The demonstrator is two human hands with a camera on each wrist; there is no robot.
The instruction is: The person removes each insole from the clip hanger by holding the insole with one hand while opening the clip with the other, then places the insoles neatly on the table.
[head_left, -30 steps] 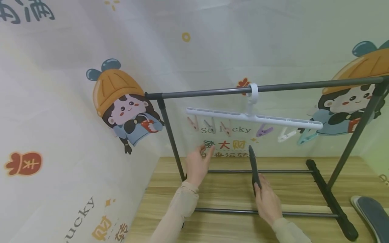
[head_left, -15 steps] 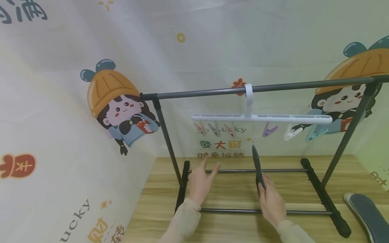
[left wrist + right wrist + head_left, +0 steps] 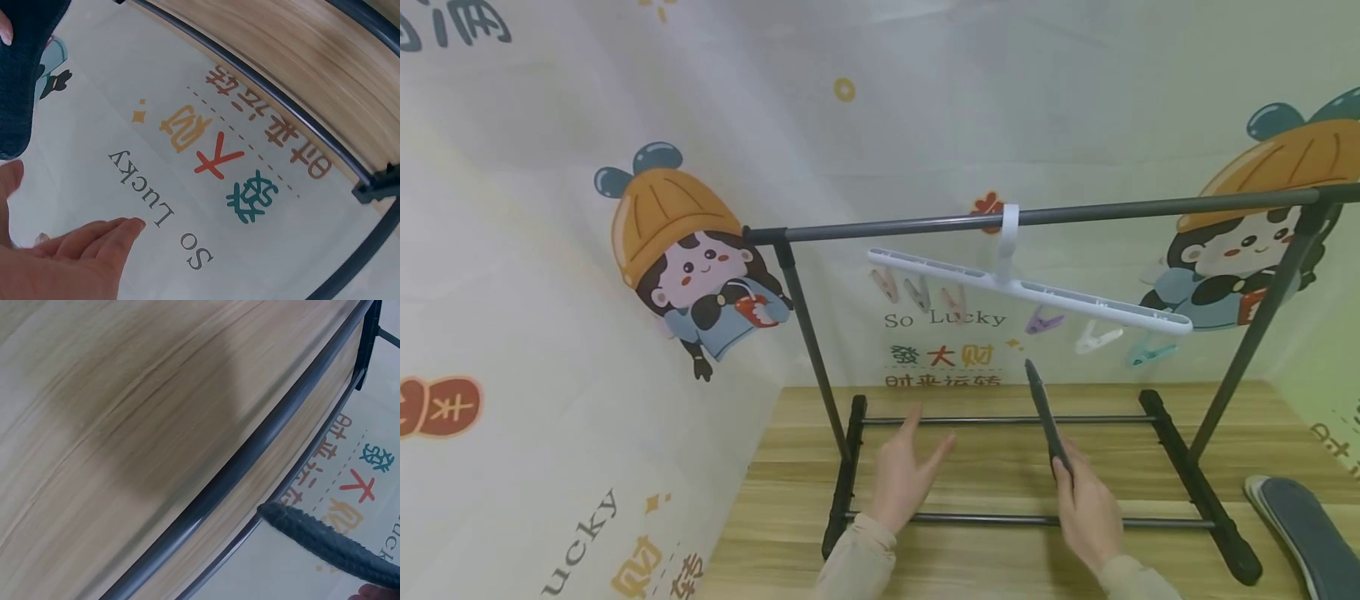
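Observation:
My right hand [image 3: 1088, 515] grips a thin, stiff, dark blue insole [image 3: 1043, 410] by its lower end, thumb on the near face. The insole points up and shows nearly edge-on; its fuzzy rim [image 3: 325, 540] crosses the right wrist view, and its rounded end [image 3: 19, 94] fills the left wrist view's upper left. My left hand [image 3: 904, 477] holds nothing, thumb and fingers apart, left of the insole. Above both hands a white hanger [image 3: 1075, 302] hangs tilted from the rack's top bar [image 3: 895, 225], with several clothespins below it, including a purple one [image 3: 1041, 321].
The black rack's base has two low crossbars [image 3: 985, 520] and side feet [image 3: 1206, 492] on a wood-grain surface [image 3: 970, 567]. At the right lies another dark insole with a pale edge [image 3: 1303, 525]. A printed cloth backdrop [image 3: 925, 100] stands behind.
My left hand has come down from below the clothespins and moved slightly right, its fingers spreading. The hanger has swung on the bar. My right hand and the insole have shifted slightly right and down.

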